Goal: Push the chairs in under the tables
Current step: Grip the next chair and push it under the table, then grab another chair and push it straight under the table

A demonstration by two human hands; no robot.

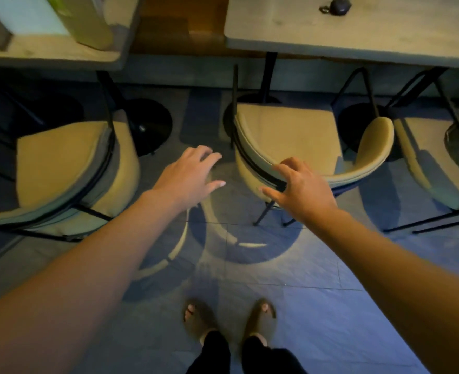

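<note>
The middle chair (290,136) stands with its seat front just under the near edge of the right table (358,31). The right hand (301,190), fingers spread, reaches over the chair's curved backrest; whether it touches is unclear. The left hand (190,176) hovers open over bare floor (304,279) between this chair and the left chair (61,171).

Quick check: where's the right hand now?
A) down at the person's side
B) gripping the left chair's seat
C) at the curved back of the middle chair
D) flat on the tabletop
C: the right hand reaches out with spread fingers at the curved backrest of the middle chair.
</note>
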